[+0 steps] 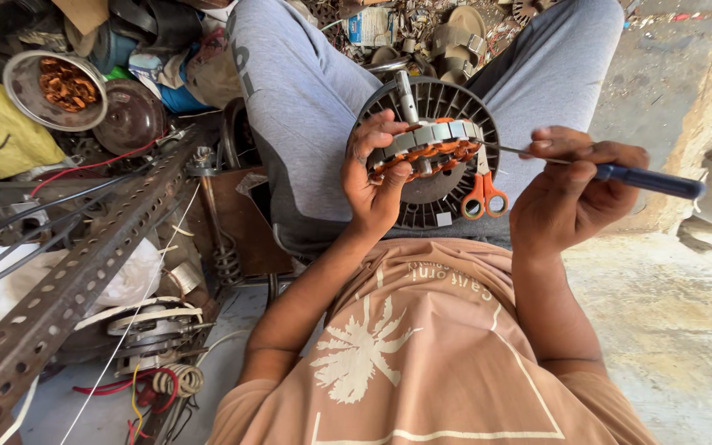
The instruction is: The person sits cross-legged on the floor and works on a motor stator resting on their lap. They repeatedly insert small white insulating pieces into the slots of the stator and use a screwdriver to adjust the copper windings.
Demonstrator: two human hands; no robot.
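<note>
Left hand (pixel 372 177) is wrapped around a round motor stator (pixel 426 148), fingers curled over its near edge and thumb against the orange-wrapped copper windings, holding it tilted on edge above the person's lap. A short steel shaft (pixel 406 95) sticks up out of its middle. Behind it, resting on the grey trouser legs, lies a dark ribbed fan housing (pixel 447 202) with slotted vents around the rim.

Right hand (pixel 570 189) is closed on a blue-handled screwdriver (pixel 648 180), gripped like a pen, its thin metal shank reaching left so the tip meets the right side of the stator's windings. A small pair of orange-handled scissors (pixel 483 191) hangs just below that spot, blades up against the stator, loops down over the housing.

Off to the left a perforated, rusty angle iron (pixel 76 272) runs diagonally across the clutter, and beyond it a metal bowl (pixel 22 82) holds scraps of copper wire. Another wound coil (pixel 176 379) sits low among red and yellow wires.
</note>
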